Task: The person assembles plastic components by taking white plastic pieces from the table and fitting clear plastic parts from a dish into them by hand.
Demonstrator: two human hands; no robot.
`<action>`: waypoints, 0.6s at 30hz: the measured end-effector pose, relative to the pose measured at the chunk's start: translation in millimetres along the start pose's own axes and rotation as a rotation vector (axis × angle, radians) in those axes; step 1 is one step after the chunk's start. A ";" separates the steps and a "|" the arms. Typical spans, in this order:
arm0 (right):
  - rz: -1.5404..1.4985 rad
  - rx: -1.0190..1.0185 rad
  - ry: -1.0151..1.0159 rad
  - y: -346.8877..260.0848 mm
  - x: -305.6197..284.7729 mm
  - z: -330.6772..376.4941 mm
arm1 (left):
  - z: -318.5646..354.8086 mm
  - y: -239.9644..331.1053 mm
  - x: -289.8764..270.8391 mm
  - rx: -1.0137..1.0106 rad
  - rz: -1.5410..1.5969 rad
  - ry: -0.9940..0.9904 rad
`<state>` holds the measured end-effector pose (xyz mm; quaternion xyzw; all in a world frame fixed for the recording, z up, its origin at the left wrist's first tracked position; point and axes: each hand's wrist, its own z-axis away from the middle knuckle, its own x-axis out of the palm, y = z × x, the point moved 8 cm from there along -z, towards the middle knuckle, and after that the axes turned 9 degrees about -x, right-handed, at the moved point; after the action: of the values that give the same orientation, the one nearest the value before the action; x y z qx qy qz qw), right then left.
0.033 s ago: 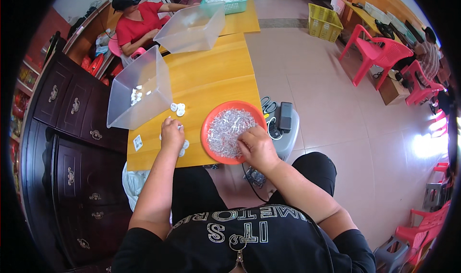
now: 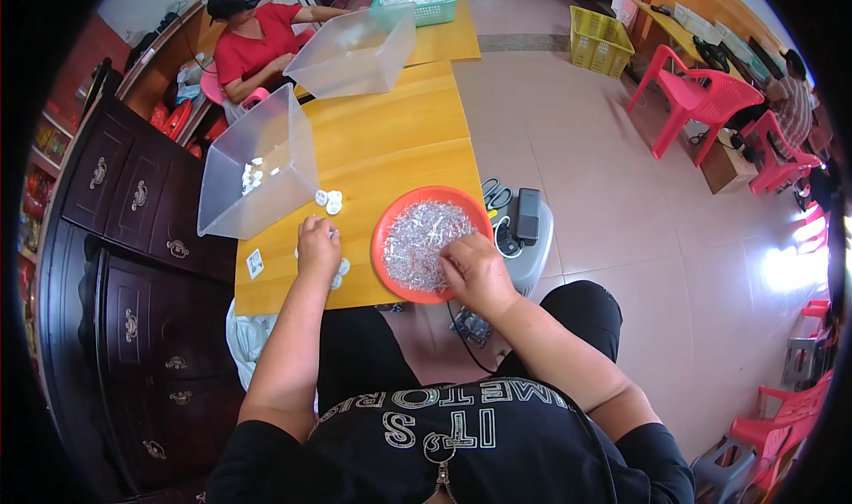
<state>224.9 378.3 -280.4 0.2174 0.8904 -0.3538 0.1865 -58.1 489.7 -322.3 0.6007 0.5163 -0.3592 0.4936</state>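
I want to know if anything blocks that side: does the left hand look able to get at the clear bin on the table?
Probably yes: the left hand rests on the table near the clear bin, with only small white pieces between.

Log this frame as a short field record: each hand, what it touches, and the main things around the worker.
left hand: left hand rests on the yellow table, on small white round parts
right hand: right hand reaches into the orange bowl, fingers in the small clear pieces
near left: clear plastic bin holding a few white parts
more loose parts: white discs beside the bin
right of bowl: scissors and a black device on a grey stool
far end: person in red top, second clear bin
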 end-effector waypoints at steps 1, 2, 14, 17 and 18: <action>-0.042 0.076 0.003 6.0 -0.7 1.7 | -0.4 6.4 -2.3 0.023 0.036 -0.002; -0.084 0.151 0.007 11.7 -1.2 3.8 | -0.1 12.4 -3.3 0.046 0.072 -0.005; -0.561 0.514 0.201 40.4 -5.4 19.9 | 5.1 0.6 13.9 0.102 0.053 -0.044; -0.611 0.523 0.199 38.9 -4.9 18.7 | 6.1 4.6 7.7 0.152 0.040 0.009; -0.610 0.524 0.200 37.5 -6.6 17.9 | 6.5 9.4 5.2 0.152 0.041 0.008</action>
<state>253.1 388.4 -309.9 0.0169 0.8075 -0.5847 -0.0761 -47.4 485.0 -326.7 0.6484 0.4770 -0.3849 0.4515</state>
